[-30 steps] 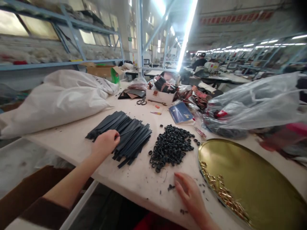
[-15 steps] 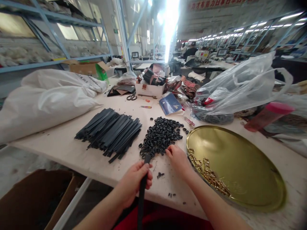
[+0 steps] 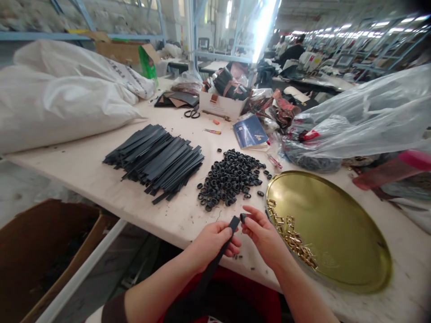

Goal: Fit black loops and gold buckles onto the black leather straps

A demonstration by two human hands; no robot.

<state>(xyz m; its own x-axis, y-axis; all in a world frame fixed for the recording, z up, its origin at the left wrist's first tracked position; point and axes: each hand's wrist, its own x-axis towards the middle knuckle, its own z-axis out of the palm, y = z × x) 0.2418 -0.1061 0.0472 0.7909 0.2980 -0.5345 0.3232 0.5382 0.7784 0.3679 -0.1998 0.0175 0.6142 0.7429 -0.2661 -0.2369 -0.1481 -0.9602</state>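
Note:
My left hand (image 3: 215, 242) grips a flat black strap (image 3: 220, 253) near its upper end, with the rest hanging down toward my lap. Between the thumb and fingers of my right hand (image 3: 261, 229) is a small black loop (image 3: 243, 218), held close beside the strap's tip. Whether loop and strap touch, I cannot tell. Just beyond my hands lies a heap of black loops (image 3: 232, 177). To its left rests a pile of black straps (image 3: 155, 159). A gold tray (image 3: 330, 220) on the right holds gold metal buckles (image 3: 296, 242) along its near left side.
A blue booklet (image 3: 251, 131), scissors (image 3: 192, 112) and a white box (image 3: 220, 105) stand farther back. White sacks (image 3: 67, 98) fill the left. A clear plastic bag (image 3: 363, 116) and a pink-lidded bottle (image 3: 390, 170) are right. An open carton (image 3: 43, 251) sits below the table's left edge.
My right hand has lifted from the loop heap with one loop and come nearer my left hand. My left hand has shifted right with the strap. The view has tilted down.

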